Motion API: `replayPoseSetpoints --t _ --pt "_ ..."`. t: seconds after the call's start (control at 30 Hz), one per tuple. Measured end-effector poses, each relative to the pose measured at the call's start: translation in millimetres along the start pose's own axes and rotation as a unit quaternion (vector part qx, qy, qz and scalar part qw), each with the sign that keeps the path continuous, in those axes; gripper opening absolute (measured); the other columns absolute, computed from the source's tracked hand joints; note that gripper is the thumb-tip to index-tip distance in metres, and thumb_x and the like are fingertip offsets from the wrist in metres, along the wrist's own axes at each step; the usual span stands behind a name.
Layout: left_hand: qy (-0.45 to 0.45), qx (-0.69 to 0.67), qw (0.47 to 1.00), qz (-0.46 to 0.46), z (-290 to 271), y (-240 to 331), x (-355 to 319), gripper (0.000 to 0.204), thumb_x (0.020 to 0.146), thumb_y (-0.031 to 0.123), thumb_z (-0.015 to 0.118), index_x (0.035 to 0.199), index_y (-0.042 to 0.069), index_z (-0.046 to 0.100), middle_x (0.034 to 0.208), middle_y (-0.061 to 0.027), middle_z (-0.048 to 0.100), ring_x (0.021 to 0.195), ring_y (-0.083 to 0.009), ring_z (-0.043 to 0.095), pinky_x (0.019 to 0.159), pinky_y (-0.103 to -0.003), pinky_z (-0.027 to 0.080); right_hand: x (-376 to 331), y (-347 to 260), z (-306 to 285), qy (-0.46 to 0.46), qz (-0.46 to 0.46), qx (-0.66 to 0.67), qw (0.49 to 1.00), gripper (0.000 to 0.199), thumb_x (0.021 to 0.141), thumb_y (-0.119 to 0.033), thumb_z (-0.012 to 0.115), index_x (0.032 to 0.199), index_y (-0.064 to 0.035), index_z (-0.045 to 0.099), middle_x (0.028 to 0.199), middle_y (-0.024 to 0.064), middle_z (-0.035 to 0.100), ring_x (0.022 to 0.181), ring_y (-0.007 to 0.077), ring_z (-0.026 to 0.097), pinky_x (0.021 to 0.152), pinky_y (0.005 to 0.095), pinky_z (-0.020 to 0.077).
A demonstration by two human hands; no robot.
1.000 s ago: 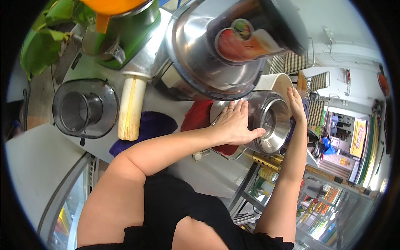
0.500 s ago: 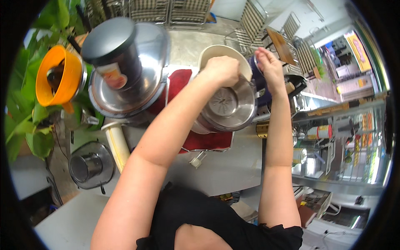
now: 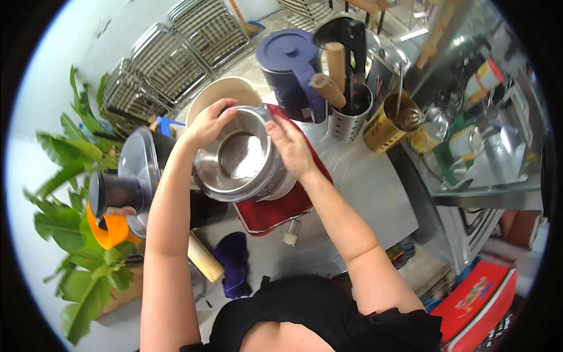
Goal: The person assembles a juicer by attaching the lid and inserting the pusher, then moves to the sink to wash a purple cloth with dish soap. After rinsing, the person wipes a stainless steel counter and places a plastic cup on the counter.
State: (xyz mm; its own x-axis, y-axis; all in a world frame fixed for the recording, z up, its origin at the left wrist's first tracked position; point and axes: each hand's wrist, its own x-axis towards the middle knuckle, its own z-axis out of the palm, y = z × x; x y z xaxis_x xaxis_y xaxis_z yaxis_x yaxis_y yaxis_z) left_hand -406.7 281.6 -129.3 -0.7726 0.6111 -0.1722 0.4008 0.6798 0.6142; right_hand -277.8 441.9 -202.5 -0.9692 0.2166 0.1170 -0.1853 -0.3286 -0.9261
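A round steel juicer bowl (image 3: 208, 170) with a clear grey rim sits over a red machine base (image 3: 267, 217). My left hand (image 3: 212, 124) lies along its far-left rim, fingers curled over the edge. On the right side, my right hand (image 3: 293, 149) clasps the rim and outer wall, thumb on top. Bright light reflects off the bowl's bottom. Behind my left hand stands a cream bin (image 3: 226, 89), partly covered by the bowl and hand. The juicer's clear lid with its dark feed tube (image 3: 120, 192) is to the left of my left forearm.
A purple lidded jug (image 3: 287, 56) stands behind the bowl. To its right are a steel utensil holder (image 3: 350, 123) and a gold holder (image 3: 381, 132). A pale cylinder (image 3: 205, 264), a purple cloth (image 3: 233, 264) and an orange strainer (image 3: 108, 230) lie left. Folding chairs (image 3: 205, 35) are beyond.
The view has turned. My left hand has moved from over the cream bin's opening to the bowl's left rim. My right hand, raised at the right before, now holds the bowl's right side.
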Motion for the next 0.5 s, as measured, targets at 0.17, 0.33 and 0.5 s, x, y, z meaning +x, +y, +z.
replayPoseSetpoints --t 0.17,0.33,0.5 --pt "0.03 -0.041 0.999 -0.006 6 4 0 0.038 0.09 0.028 0.046 0.119 0.004 0.049 0.108 -0.0082 0.056 0.103 -0.0157 0.05 0.091 -0.027 0.035 -26 8 -9 0.061 -0.074 -0.119 0.988 0.107 0.07 -0.069 0.053 0.133 0.0112 0.02 0.136 0.0324 0.023 0.13 0.0382 0.022 0.106 0.0405 0.0196" --pt "0.015 -0.009 0.999 0.032 9 9 0 0.045 0.089 0.033 0.048 0.123 0.003 0.046 0.113 -0.0108 0.054 0.109 -0.0195 0.047 0.095 -0.029 0.033 -52 24 -10 0.067 -0.158 -0.235 0.957 0.12 0.058 -0.074 0.059 0.132 0.0107 0.018 0.135 0.0327 0.021 0.126 0.0459 0.022 0.102 0.0557 0.0175" --pt "-0.022 0.054 0.997 0.043 10 21 2 0.071 0.072 0.048 0.067 0.123 0.003 0.046 0.112 -0.0113 0.055 0.106 -0.0211 0.05 0.093 -0.032 0.036 -54 16 -14 0.055 -0.126 -0.262 0.955 0.118 0.057 -0.073 0.06 0.129 0.012 0.021 0.132 0.0321 0.025 0.124 0.0464 0.026 0.1 0.0586 0.0173"
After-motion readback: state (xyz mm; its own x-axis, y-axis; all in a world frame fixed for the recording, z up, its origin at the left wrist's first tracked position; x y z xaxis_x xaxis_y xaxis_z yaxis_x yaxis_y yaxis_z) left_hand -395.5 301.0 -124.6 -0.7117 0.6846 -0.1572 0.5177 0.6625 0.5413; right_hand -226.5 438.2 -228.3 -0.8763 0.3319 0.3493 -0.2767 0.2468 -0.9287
